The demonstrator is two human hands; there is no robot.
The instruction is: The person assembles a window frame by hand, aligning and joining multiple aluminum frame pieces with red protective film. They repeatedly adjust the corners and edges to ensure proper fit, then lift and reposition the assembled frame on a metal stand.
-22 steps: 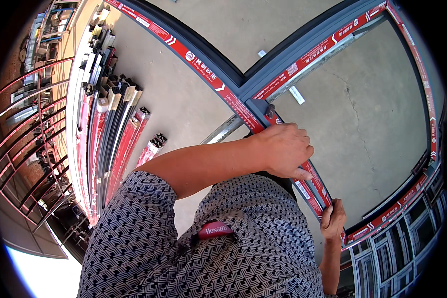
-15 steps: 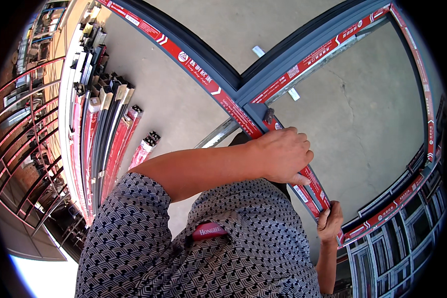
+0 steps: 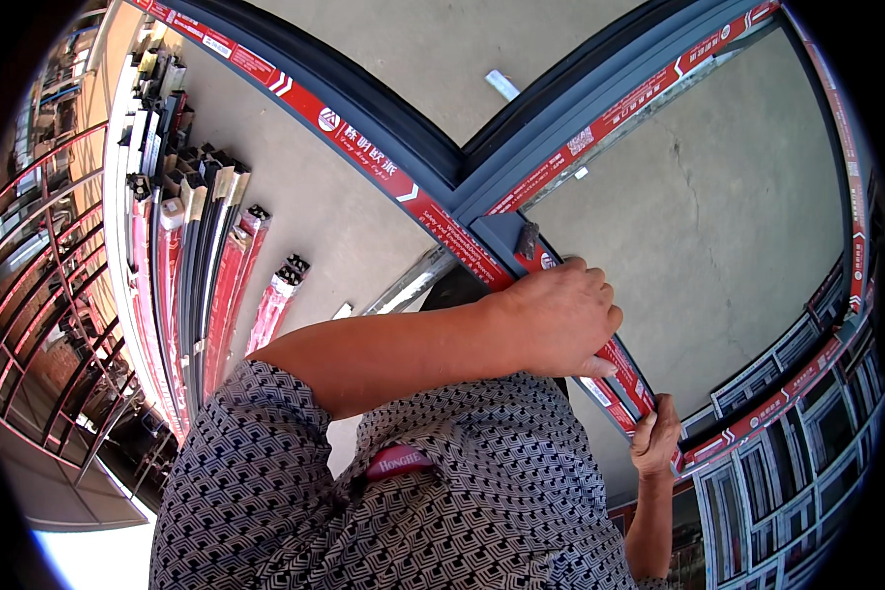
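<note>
Firmly, as it seems, the person's left hand (image 3: pixel 558 317) is closed over a short rail (image 3: pixel 631 379) with red film on it, the fingers on its far side and the thumb on the near one. The right hand (image 3: pixel 656 436) holds the near end of this same rail, with its thumb laid on top, so both grips are narrow. The rail lies right of the middle, in front of the body, and slopes from the far left to the near right.

At its far end, beside the left hand, one small dark lump (image 3: pixel 529 240) sits close to the place where the rail reaches the large dark grey frame (image 3: pixel 570 108). From this place a long bar (image 3: pixel 349 141) goes to the far left.

As for progress, one may judge that the frame is largely put together, because its bars meet at the corners. The red film is on many faces, not yet taken off. Whether the rail is fixed or only pressed to its place cannot be told.

No real container can be made out. The nearest to it are the wrapped bundles: a big stack of profiles (image 3: pixel 202 275) at the left, and a smaller red-wrapped bundle (image 3: pixel 276 307) beside it, whose dark profile ends show, on the concrete floor (image 3: pixel 649 265). At the near right there are grey lattice frames (image 3: pixel 787 472).
</note>
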